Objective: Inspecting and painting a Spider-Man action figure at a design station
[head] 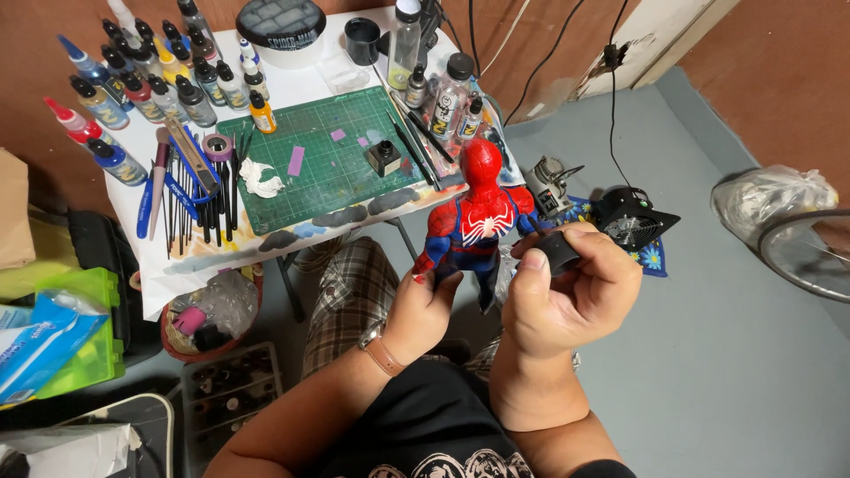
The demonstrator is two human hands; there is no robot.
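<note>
The red and blue figure [475, 219] stands upright in mid-air in front of the person's lap, just off the near edge of the desk [292, 84]. The left hand [423, 312] has its grip closed around the figure's lower body and one arm, so the chest and head stay uncovered and face the camera, which looks like the reason for holding it so low. The right hand [567, 292] is closed on a small black cylinder-shaped piece [558, 252], pinched between thumb and fingers right beside the figure's side; what the piece is cannot be told for sure. A brown strap [382, 352] sits on the left wrist.

On the desk, a green cutting mat [328, 159] takes the middle, with a small black pot [383, 158] and a crumpled white tissue [259, 179] on it, kept within reach. Rows of dropper paint bottles [150, 75] line the far left corner, and brushes [190, 199] lie side by side at the mat's left. On the grey floor to the right rest a small compressor [549, 184] and a black fan [630, 219], well clear of the working hands.
</note>
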